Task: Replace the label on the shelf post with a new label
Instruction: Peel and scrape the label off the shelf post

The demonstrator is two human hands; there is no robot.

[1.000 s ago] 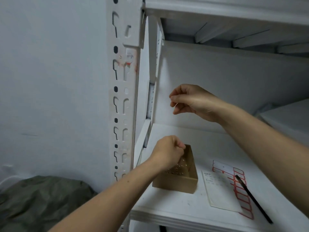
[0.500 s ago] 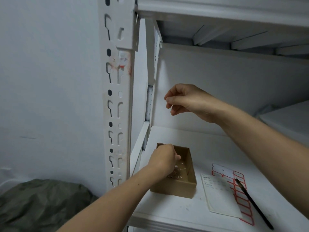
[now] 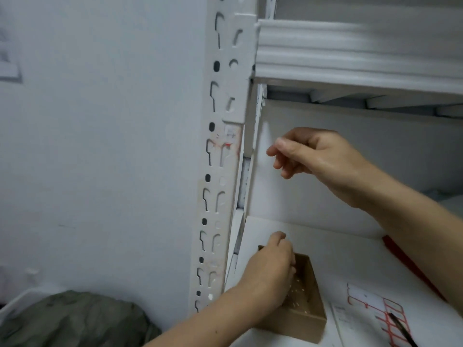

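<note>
Torn red-and-white paper label point(image 3: 229, 139) on white slotted steel shelf post point(image 3: 212, 211) sits just left of right hand point(image 3: 313, 156), not touching. Right hand's fingers curled; left hand point(image 3: 273, 269) curled inside brown cardboard box point(image 3: 300, 330). Contents of both indiscernible.

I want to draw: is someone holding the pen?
No, the pen lies on the label sheet, apart from the left hand and the right hand.

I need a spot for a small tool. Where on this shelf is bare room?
Bare shelf board lies behind the cardboard box, up to the back wall, below the right hand. The front is crowded: the left hand in the box, then the label sheet and pen.
</note>
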